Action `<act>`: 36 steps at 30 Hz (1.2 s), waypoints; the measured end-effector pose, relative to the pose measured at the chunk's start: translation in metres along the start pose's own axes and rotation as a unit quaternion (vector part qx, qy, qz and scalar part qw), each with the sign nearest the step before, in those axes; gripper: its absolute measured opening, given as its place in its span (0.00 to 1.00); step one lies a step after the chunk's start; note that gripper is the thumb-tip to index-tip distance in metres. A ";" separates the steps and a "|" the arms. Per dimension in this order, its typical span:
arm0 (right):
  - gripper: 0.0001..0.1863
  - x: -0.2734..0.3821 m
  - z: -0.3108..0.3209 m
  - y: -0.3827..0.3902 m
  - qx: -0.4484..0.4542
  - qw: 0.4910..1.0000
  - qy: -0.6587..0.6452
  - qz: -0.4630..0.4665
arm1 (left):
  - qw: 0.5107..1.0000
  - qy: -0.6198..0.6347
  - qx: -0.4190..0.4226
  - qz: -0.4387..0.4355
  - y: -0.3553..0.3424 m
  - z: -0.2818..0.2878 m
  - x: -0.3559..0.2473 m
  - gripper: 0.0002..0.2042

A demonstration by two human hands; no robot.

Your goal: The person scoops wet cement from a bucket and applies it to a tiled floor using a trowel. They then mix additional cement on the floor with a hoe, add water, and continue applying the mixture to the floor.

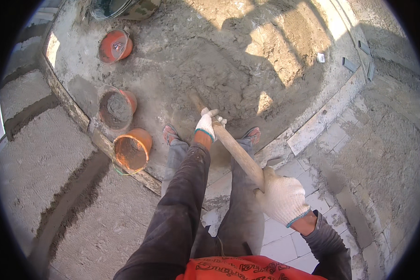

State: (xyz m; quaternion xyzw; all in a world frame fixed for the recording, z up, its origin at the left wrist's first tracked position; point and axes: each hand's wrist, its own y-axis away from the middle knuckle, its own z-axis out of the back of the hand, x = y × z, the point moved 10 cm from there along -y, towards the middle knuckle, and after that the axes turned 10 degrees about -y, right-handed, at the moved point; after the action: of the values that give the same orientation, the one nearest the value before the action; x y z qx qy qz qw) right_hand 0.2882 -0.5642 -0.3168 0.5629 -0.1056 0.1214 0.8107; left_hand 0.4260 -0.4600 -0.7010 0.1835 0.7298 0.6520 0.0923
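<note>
A thick wooden handle (pixel 238 151) slants from near my right hip to the wet grey mortar (pixel 196 65) in front of my feet. Around its forward part my left hand (pixel 206 123) is closed, in a white knit glove. My right hand (pixel 283 196), gloved the same way, grips the rear end close to my body. At the far end the handle meets the mortar, so whatever tool head it carries cannot be made out.
Left of the mortar stand an orange bucket (pixel 147 142), a mortar-filled bucket (pixel 115 110) and a red bucket (pixel 126 46). A large dark tub (pixel 144 9) sits at the far left. Boards (pixel 329 116) edge the mixing area. Grey offcuts (pixel 350 64) lie at the right.
</note>
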 end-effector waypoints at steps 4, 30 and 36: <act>0.22 0.066 0.003 0.038 -0.002 0.999 0.031 -0.036 | 0.997 0.047 0.029 0.061 0.043 0.009 0.025 0.12; 0.24 0.046 -0.206 -0.039 0.026 0.970 0.139 0.200 | 0.967 0.172 -0.141 -0.120 0.201 0.386 -0.030 0.12; 0.22 0.001 -0.305 -0.149 0.047 0.977 0.084 0.189 | 0.953 0.113 -0.192 -0.206 0.163 0.443 -0.061 0.12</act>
State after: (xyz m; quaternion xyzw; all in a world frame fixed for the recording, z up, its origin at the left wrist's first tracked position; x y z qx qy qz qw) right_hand 0.3465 -0.3283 -0.5536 0.5582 -0.1356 0.3246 0.7514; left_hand 0.6714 -0.0634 -0.6056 -0.0669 0.6188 0.7630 0.1747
